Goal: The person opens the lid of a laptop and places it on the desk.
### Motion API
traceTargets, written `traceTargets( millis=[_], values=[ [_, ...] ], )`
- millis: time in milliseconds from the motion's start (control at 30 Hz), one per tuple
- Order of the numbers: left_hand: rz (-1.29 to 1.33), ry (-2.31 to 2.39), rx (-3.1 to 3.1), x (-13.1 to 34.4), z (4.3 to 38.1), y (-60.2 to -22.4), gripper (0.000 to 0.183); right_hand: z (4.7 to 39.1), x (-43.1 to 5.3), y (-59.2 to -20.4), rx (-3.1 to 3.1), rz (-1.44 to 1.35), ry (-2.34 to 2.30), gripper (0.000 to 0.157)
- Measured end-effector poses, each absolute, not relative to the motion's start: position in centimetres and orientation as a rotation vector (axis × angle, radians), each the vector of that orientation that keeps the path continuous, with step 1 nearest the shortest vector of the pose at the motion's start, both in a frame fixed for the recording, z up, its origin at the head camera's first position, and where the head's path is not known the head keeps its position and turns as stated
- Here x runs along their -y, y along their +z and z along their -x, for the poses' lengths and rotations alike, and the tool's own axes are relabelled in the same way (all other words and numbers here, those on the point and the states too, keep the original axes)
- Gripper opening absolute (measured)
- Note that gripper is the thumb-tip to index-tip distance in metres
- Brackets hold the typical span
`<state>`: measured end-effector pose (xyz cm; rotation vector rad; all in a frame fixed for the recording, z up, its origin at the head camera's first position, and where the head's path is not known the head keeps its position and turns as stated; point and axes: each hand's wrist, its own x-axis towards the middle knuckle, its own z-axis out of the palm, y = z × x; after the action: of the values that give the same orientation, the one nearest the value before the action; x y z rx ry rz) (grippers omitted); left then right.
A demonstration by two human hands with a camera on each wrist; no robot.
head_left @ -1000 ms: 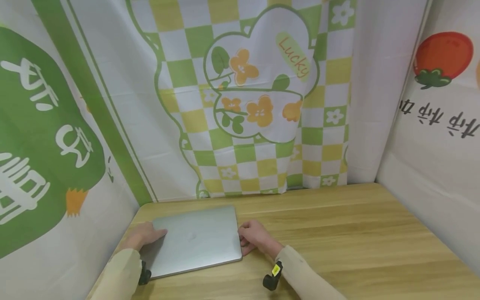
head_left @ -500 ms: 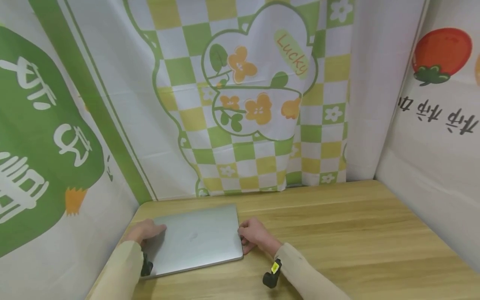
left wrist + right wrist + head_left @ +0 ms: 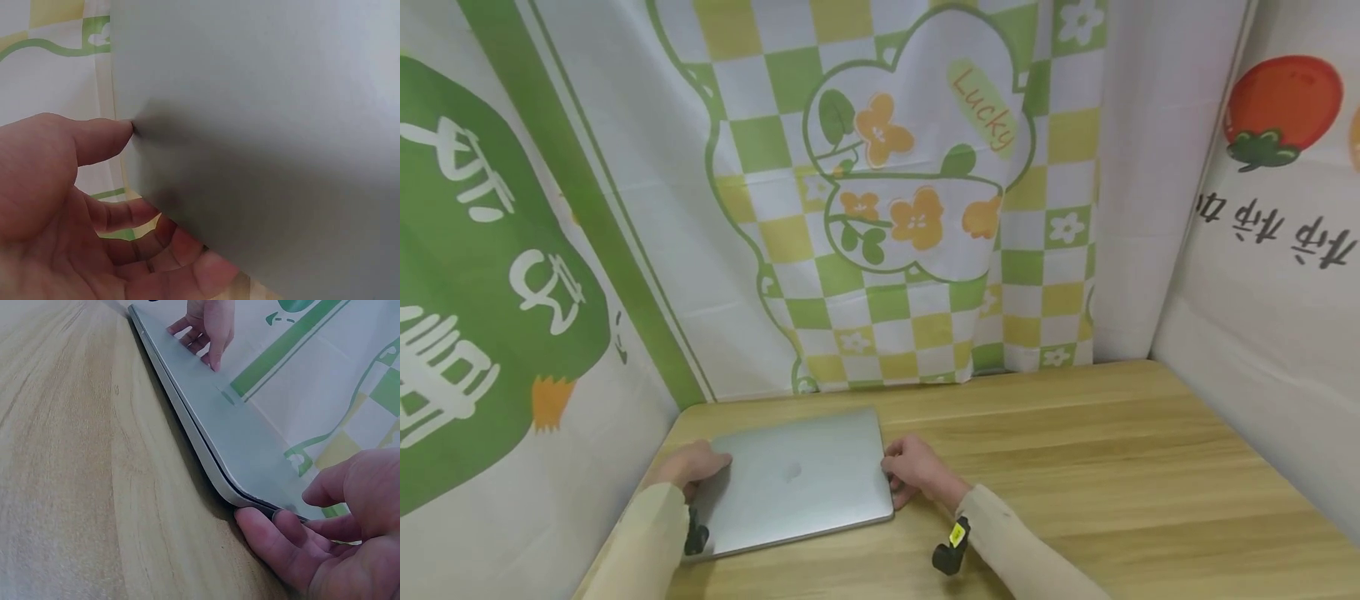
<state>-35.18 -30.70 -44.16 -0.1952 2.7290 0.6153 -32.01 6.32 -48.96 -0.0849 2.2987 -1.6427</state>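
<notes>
A closed silver laptop (image 3: 797, 479) lies flat on the left part of the wooden table, its lid upward with a faint logo in the middle. My left hand (image 3: 687, 464) grips its left side, thumb on the lid. In the left wrist view the other fingers (image 3: 165, 250) curl beneath the laptop's edge and are partly hidden by it. At the opposite side my right hand (image 3: 917, 468) holds the right edge. The right wrist view shows the thumb (image 3: 328, 487) over the lid and fingertips (image 3: 259, 528) under the corner, with a thin dark seam between lid and base.
Wooden tabletop (image 3: 1075, 467) stretches to the right of the laptop. A checkered cloth (image 3: 910, 317) hangs behind the table's back edge. Printed white fabric walls (image 3: 1262, 333) enclose both sides. Each wrist carries a small black camera mount (image 3: 951, 550).
The laptop has shifted slightly to the right, most of it over the last half second. My right hand has moved right with its edge, and both hands keep their hold.
</notes>
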Motion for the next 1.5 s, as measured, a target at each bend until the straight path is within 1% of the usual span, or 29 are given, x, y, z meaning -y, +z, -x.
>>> traceTargets(
  millis=[300,467,600,800,1100,1300,1500],
  values=[
    [0.236,0.67,-2.689,30.1,35.0,-44.5,0.071,31.5,-6.9,-49.0,-2.297,0.106,-1.671,0.024],
    [0.209,0.598,-2.731,29.4,35.0,-44.6,0.065,31.5,-7.6,-49.2,-2.325,0.102,-1.638,0.019],
    [0.224,0.572,-2.724,28.7,34.7,-44.7,0.064,31.1,-8.1,-49.3,-2.345,0.097,-1.607,0.012],
    [0.259,0.577,-2.724,28.1,34.6,-44.8,0.062,30.9,-8.5,-49.1,-2.376,0.08,-1.576,0.008],
    [0.259,0.584,-2.731,27.3,34.3,-44.4,0.064,30.6,-9.0,-49.0,-2.404,0.064,-1.544,0.013],
    [0.309,0.587,-2.728,26.5,34.0,-44.0,0.063,30.6,-9.7,-48.7,-2.419,0.073,-1.536,0.016],
    [0.278,0.565,-2.741,26.1,34.0,-44.0,0.063,30.4,-10.2,-48.6,-2.437,0.073,-1.52,0.013]
  ],
)
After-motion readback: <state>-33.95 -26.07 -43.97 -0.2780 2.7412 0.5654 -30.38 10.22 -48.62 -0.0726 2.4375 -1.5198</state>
